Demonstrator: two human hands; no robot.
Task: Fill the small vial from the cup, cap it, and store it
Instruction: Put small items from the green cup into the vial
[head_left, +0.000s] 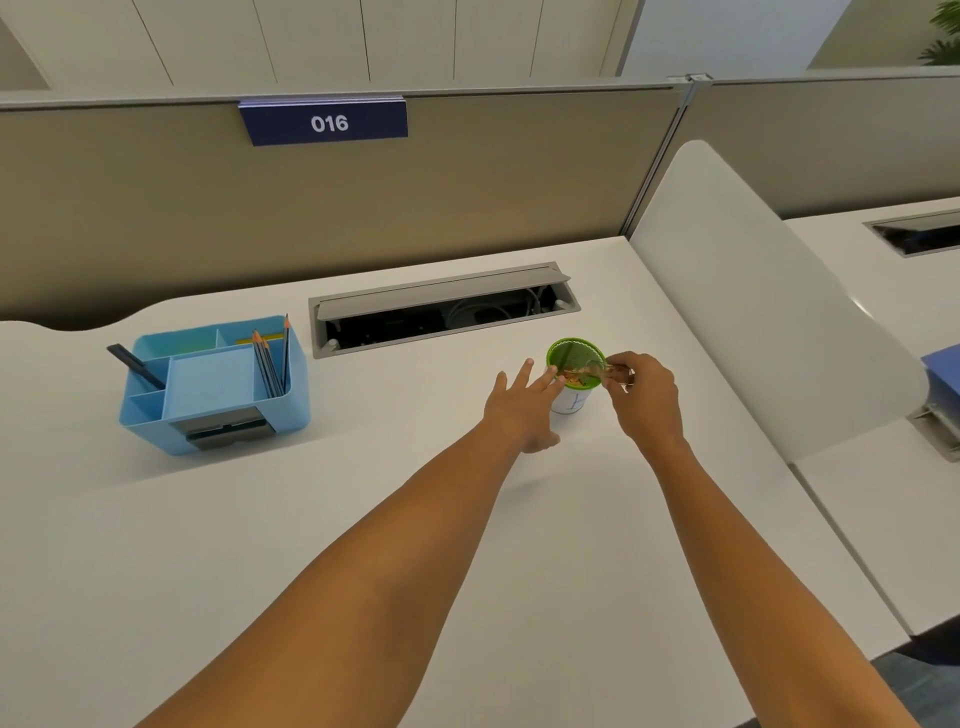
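Right hand (641, 397) grip hides vial (597, 370), contents blurred.

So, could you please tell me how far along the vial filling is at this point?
Early on. Nothing looks finished yet. In hand: the right hand tips the small vial into the green-lined cup, seemingly scooping the orange-brown contents, while the left hand steadies the cup's side. Still left: capping, with no cap visible, and storing, perhaps in the blue desk organizer.
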